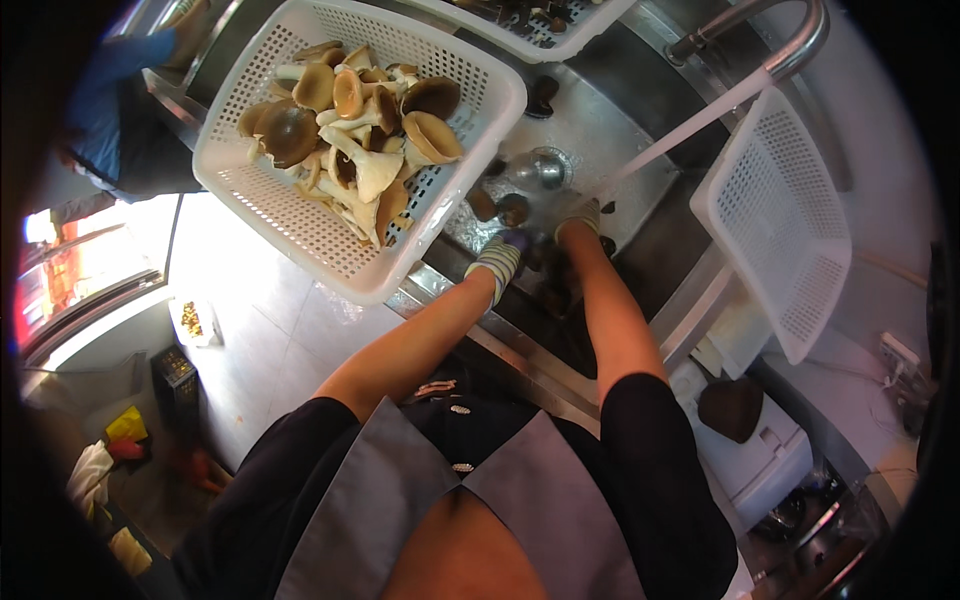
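My left hand [496,264], in a striped glove with a dark purple finger end, reaches over the sink's near edge. Beside it, my right hand [577,222], also in a striped glove, is under the water stream [690,125] falling from the faucet [810,45]. Splash and shadow blur the fingers of both hands, so what they hold, if anything, is hidden. Dark brown mushrooms [513,209] lie in the metal sink [610,120] around my hands. Another dark mushroom [541,96] sits farther back, beyond the drain [545,165].
A white perforated basket [230,215] of pale-stemmed mushrooms [370,165] overhangs the sink's left side. Another basket [575,45] with dark pieces stands at the back. A third white basket [780,220] leans at right. A person in blue [125,90] is at far left.
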`<action>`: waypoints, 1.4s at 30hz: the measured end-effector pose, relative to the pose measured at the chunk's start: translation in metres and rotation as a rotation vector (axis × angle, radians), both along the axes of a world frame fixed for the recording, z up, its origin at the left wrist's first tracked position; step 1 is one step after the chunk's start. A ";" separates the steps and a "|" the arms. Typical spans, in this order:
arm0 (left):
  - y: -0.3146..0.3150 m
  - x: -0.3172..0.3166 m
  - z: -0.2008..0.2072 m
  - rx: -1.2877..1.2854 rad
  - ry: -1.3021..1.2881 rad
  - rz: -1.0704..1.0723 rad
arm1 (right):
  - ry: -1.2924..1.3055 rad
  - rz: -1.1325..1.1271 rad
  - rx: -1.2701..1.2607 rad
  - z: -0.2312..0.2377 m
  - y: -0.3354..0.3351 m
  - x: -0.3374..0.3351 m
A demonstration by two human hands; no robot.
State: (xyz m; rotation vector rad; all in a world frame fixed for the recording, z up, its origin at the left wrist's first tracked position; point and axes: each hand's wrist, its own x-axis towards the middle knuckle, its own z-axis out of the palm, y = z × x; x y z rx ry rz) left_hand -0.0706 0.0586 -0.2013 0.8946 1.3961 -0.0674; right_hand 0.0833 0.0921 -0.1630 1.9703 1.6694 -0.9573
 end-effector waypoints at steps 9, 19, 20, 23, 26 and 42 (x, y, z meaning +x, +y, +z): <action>0.034 0.020 0.037 -0.169 -0.337 -0.177 | 0.155 0.124 0.201 -0.002 -0.054 0.007; 0.037 0.016 0.069 -0.632 -0.811 0.385 | 0.195 -0.287 0.403 -0.016 -0.040 0.024; 0.036 0.015 0.073 -0.624 -0.792 0.384 | 0.073 -0.143 0.350 -0.019 -0.036 0.024; 0.039 0.013 0.079 -0.477 -0.780 0.283 | 0.346 -0.488 0.311 -0.017 -0.029 0.024; 0.040 0.014 0.076 -0.434 -0.782 0.178 | 0.882 -0.618 0.323 -0.001 -0.034 0.023; 0.029 0.011 -0.050 -0.028 -0.209 -0.262 | 0.317 -0.516 0.235 -0.050 -0.046 -0.001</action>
